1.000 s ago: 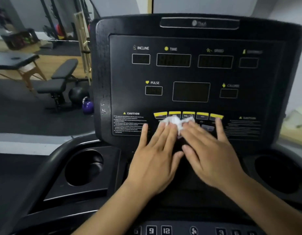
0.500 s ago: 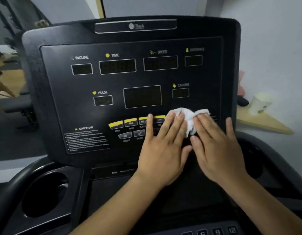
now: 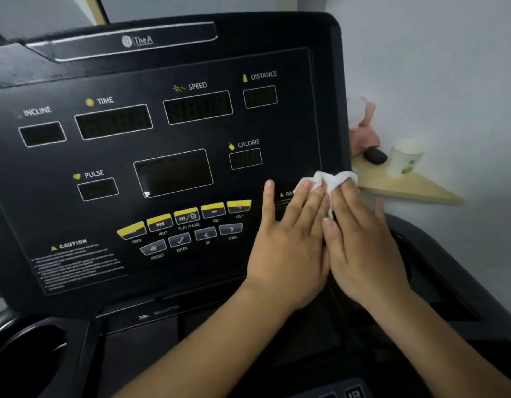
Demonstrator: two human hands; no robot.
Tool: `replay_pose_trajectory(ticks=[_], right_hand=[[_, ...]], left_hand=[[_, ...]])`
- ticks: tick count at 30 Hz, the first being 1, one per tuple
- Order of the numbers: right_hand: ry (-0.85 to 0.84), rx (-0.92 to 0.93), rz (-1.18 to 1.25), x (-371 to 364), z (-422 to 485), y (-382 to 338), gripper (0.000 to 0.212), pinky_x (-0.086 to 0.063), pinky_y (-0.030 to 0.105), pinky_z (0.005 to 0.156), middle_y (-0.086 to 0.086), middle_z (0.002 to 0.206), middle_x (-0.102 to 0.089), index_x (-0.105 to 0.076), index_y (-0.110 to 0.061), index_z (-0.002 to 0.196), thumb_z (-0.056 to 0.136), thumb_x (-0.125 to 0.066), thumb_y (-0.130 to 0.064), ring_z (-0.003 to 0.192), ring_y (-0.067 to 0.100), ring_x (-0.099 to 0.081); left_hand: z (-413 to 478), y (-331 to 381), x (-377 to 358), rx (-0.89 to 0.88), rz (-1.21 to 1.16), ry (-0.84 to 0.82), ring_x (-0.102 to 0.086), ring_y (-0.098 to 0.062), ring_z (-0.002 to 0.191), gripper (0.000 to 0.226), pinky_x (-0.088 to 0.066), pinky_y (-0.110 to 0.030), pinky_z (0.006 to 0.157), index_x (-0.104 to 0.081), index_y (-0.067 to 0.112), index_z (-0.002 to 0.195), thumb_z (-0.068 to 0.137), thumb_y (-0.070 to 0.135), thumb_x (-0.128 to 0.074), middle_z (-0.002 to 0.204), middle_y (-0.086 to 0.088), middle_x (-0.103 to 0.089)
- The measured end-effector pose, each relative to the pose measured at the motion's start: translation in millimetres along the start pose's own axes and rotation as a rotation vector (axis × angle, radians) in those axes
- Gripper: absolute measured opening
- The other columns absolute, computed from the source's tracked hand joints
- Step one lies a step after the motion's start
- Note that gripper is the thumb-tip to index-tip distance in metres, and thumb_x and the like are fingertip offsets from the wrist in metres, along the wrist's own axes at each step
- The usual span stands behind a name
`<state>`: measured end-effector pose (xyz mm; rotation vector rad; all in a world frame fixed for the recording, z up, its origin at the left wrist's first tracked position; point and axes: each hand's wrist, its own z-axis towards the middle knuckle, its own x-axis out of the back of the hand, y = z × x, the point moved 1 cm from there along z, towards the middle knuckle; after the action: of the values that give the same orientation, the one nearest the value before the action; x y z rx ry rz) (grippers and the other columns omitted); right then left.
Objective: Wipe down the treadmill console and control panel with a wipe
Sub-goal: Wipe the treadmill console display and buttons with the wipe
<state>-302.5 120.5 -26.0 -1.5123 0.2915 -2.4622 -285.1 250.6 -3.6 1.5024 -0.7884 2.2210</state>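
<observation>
Step in hand, by my read: wiping the lower right of the console (image 3: pixel 168 156) w/ the wipe (image 3: pixel 331 182). To do it well, keep both palms flat & pressure even, run overlapping passes out to the right rim, then work back left over the yellow buttons (image 3: pixel 185 215) w/ a lighter touch so nothing gets pressed in. Refold the wipe if it bunches; it looks crumpled at the far end now.

Left hand (image 3: pixel 288 248) & right hand (image 3: pixel 363 248) lie flat, side by side, touching along their inner edges, fingers straight & mostly together, left thumb stuck out to the left. Wipe sits pressed under the fingertips of both, its white bulk poking out past them on the far side, at the console's right edge, over the right-hand caution label. Buttons are just left of the left hand.
</observation>
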Motion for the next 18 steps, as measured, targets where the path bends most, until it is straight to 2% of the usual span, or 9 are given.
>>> replay_pose_trajectory(ticks=[3,5,6,8,11,18], right_hand=[[0.032,-0.053,0.123,-1,-15,5,0.06,-0.025,0.052,0.114,0.004,0.157,-0.021,-0.029,-0.008,0.15,0.1,-0.019,-0.041,0.141,-0.01,0.004],[0.027,-0.067,0.166,-5,-33,3,0.062,-0.025,0.049,0.113,0.001,0.153,-0.021,-0.037,-0.006,0.146,0.1,-0.02,-0.044,0.136,-0.019,0.013],[0.014,-0.055,0.159,-8,-40,0,0.064,-0.024,0.045,0.114,0.002,0.153,-0.025,-0.041,-0.006,0.144,0.1,-0.019,-0.046,0.137,-0.017,0.011],[-0.036,0.004,0.121,-13,-52,-8,0.066,-0.021,0.039,0.117,0.006,0.152,-0.035,-0.045,-0.006,0.142,0.101,-0.017,-0.049,0.142,-0.004,-0.005],[-0.11,0.123,0.063,-18,-57,-28,0.065,-0.016,0.039,0.117,0.008,0.149,-0.041,-0.046,-0.005,0.139,0.103,-0.015,-0.049,0.144,0.013,-0.023],[-0.191,0.347,-0.014,-31,-55,-107,0.063,-0.019,0.051,0.114,0.006,0.143,-0.051,-0.054,-0.009,0.135,0.102,-0.02,-0.05,0.139,0.018,-0.038]], left_hand=[[-5,12,-6,-0.046,-0.034,-0.006,-0.003,-0.03,0.151,0.06,0.005,-0.061,0.117,-0.018,0.006,0.154,0.103,0.039,-0.02,0.162,-0.012,-0.015],[-22,13,-10,-0.095,-0.069,-0.023,-0.012,-0.029,0.15,0.059,0.0,-0.061,0.118,-0.028,0.007,0.152,0.103,0.04,-0.024,0.158,-0.012,-0.028],[-31,11,-11,-0.109,-0.083,-0.031,-0.017,-0.027,0.149,0.058,-0.004,-0.062,0.118,-0.034,0.008,0.15,0.103,0.041,-0.026,0.155,-0.011,-0.034],[-49,1,-12,-0.106,-0.087,-0.04,-0.025,-0.024,0.147,0.056,-0.009,-0.062,0.117,-0.043,0.01,0.146,0.103,0.043,-0.03,0.151,-0.008,-0.043],[-72,-21,-8,-0.059,-0.095,-0.019,-0.035,-0.021,0.142,0.052,-0.012,-0.062,0.117,-0.052,0.012,0.14,0.102,0.044,-0.034,0.143,-0.005,-0.053],[-141,-77,-9,0.103,-0.143,0.053,-0.046,-0.019,0.135,0.045,-0.02,-0.061,0.116,-0.065,0.012,0.127,0.097,0.038,-0.044,0.134,-0.004,-0.061]])
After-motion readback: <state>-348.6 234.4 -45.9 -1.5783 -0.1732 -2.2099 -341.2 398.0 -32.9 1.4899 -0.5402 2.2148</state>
